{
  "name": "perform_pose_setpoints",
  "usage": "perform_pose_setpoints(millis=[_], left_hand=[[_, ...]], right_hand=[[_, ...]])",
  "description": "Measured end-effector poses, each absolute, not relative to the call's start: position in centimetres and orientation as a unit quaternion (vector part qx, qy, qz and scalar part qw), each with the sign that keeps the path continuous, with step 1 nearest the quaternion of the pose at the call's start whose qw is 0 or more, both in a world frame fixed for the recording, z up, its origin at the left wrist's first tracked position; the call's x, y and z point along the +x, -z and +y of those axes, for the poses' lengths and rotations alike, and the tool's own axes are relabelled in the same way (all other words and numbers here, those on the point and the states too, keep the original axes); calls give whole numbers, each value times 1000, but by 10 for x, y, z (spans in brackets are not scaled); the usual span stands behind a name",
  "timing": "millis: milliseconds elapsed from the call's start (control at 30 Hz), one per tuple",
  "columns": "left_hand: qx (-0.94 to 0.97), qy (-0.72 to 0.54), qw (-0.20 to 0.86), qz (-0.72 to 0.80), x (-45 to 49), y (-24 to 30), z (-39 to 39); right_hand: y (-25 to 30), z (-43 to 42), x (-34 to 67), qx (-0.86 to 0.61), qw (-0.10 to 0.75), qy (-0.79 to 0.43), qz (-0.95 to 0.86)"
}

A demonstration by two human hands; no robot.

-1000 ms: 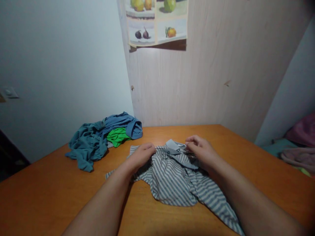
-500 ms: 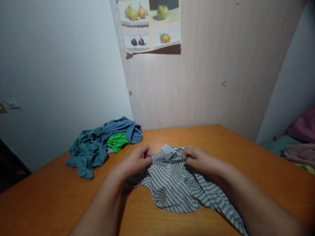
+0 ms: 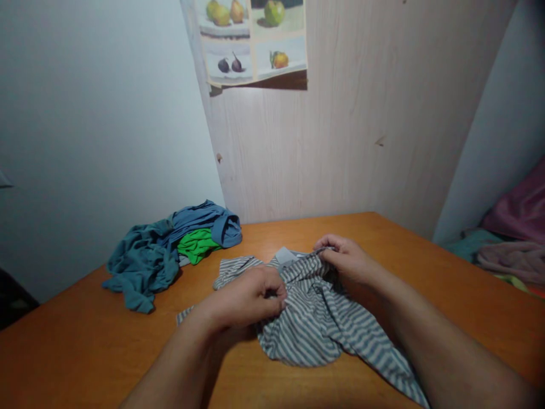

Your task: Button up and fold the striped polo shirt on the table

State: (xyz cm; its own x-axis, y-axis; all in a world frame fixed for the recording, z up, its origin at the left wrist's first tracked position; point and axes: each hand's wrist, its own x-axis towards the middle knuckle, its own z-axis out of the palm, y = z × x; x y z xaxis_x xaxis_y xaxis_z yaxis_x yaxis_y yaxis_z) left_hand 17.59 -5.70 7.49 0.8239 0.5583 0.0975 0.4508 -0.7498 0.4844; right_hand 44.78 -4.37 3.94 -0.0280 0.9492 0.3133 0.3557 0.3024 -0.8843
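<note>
A grey-and-white striped shirt [image 3: 306, 324] lies crumpled on the wooden table in front of me, one long sleeve running toward the lower right. My left hand [image 3: 259, 295] is closed at the left part of its front, thumb and fingers pinching the cloth. Higher up, near the collar, my right hand [image 3: 340, 255] grips a raised edge of the striped fabric. A plain light grey piece [image 3: 283, 254] shows behind that edge. My left hand and forearm hide part of the shirt's left side.
On the table's left lies a heap of clothes: a teal garment [image 3: 147, 261], a blue garment [image 3: 200, 218] and a bright green cloth [image 3: 198, 245]. Walls close off the back, with a fruit poster [image 3: 255, 48]. More fabrics [image 3: 511, 258] are at far right.
My left hand has moved down and toward me from the shirt's upper edge. My right hand has lifted its edge slightly. More of the left sleeve shows. The view has shifted a little.
</note>
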Motion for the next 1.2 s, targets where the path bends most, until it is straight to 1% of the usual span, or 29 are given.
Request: perform_pose_setpoints(millis=[100, 167, 233, 333, 400, 500, 567, 733, 800, 867, 900, 1033, 1100, 1200], left_hand=[[915, -134, 292, 245, 175, -87, -68], [900, -82, 350, 248, 174, -92, -76], [878, -9, 402, 260, 175, -92, -81], [850, 60, 439, 283, 180, -83, -86], [843, 71, 441, 298, 185, -77, -86], [844, 71, 435, 303, 189, -71, -86], [847, 75, 431, 301, 190, -71, -87], [842, 87, 433, 309, 191, -76, -91], [839, 86, 437, 312, 191, -78, -91], [841, 84, 435, 311, 191, -78, -91], [843, 83, 432, 309, 191, -78, -91], [852, 78, 418, 306, 192, -79, -92], [854, 70, 415, 306, 193, -79, -93], [854, 64, 417, 303, 193, -78, -93]], right_hand=[[-41, -46, 448, -481, 489, -350, -638], [-40, -47, 449, -461, 473, -379, -648], [-37, -48, 451, -454, 438, -389, -671], [-31, -47, 451, -477, 391, -366, -697], [-27, -44, 451, -500, 397, -336, -693], [-21, -37, 450, -521, 443, -305, -662], [-17, -33, 451, -540, 456, -291, -645], [-8, -29, 449, -595, 378, -217, -675], [-7, -31, 444, -596, 378, -179, -686], [-7, -35, 436, -570, 375, -159, -713], [-8, -38, 431, -547, 360, -158, -739], [-10, -46, 418, -455, 265, -167, -834], [-9, -46, 417, -450, 268, -161, -837], [-5, -42, 421, -486, 322, -147, -799]])
